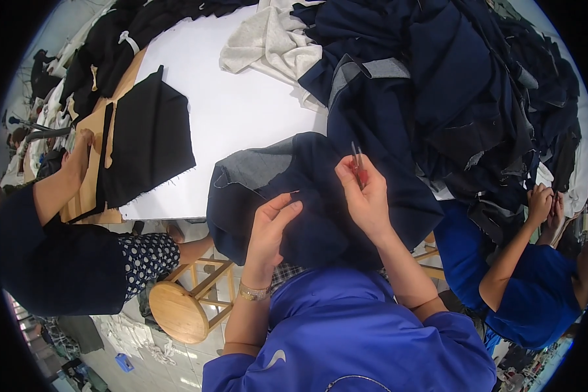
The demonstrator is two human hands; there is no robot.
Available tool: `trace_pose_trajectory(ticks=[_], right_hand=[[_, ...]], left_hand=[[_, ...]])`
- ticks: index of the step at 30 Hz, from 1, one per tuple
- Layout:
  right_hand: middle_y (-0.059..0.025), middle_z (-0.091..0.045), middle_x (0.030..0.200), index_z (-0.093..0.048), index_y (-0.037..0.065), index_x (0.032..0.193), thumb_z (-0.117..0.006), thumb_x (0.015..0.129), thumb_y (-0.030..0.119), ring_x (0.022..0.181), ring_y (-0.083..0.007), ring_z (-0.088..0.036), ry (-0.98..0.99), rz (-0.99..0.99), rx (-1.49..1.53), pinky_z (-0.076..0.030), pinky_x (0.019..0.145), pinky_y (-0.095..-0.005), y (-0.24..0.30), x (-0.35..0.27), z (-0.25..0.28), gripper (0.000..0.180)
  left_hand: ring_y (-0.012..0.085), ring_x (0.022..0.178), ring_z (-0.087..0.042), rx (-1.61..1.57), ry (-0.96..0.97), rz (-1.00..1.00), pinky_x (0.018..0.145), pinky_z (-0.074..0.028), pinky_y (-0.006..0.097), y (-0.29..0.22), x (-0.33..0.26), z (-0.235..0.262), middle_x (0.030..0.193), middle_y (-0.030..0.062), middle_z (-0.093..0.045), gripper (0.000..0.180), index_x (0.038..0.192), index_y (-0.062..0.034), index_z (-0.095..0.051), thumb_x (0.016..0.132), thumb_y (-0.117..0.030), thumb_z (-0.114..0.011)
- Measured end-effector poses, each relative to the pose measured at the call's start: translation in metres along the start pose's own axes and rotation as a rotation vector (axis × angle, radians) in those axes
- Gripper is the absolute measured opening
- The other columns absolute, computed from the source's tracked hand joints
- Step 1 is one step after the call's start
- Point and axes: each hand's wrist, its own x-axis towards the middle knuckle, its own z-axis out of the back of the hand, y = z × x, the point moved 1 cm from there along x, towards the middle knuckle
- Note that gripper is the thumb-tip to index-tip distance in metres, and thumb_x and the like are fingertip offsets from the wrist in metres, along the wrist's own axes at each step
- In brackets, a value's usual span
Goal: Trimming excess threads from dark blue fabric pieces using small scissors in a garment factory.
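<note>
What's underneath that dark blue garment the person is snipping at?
Under the dark blue garment shows the white table at its far edge; nearer, its folds hide the person's lap and whatever else lies beneath.
</note>
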Motion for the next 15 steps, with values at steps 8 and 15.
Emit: trace_pose_trajectory(ticks=[8,15], right_hand=[[-0.0032,-0.052,0.057,-0.06,0.002,0.088,-0.071,0.077,0.013,0.047,-0.0069,-0.044,0.31,0.151,-0.259,-0.036,0.046,-0.0216,0.014,-0.005,-0.004,0.019],[-0.0083,-0.056,0.062,-0.056,-0.001,0.087,-0.06,0.086,0.01,0.053,-0.0095,-0.051,0.078,0.075,-0.244,-0.039,0.05,-0.0232,-0.006,0.011,0.001,0.012]], left_hand=[[0.0078,0.075,-0.062,-0.017,0.049,-0.011,0.066,-0.048,0.019,-0.005,-0.003,-0.002,0.089,0.0042,-0.067,0.014,0.098,-0.0005,-0.065,0.085,-0.005,-0.058],[0.0071,0.075,-0.062,-0.038,0.026,0.06,0.066,-0.048,0.019,-0.008,-0.003,-0.006,0.089,0.0039,-0.067,0.023,0.108,0.0001,-0.062,0.085,-0.003,-0.056]])
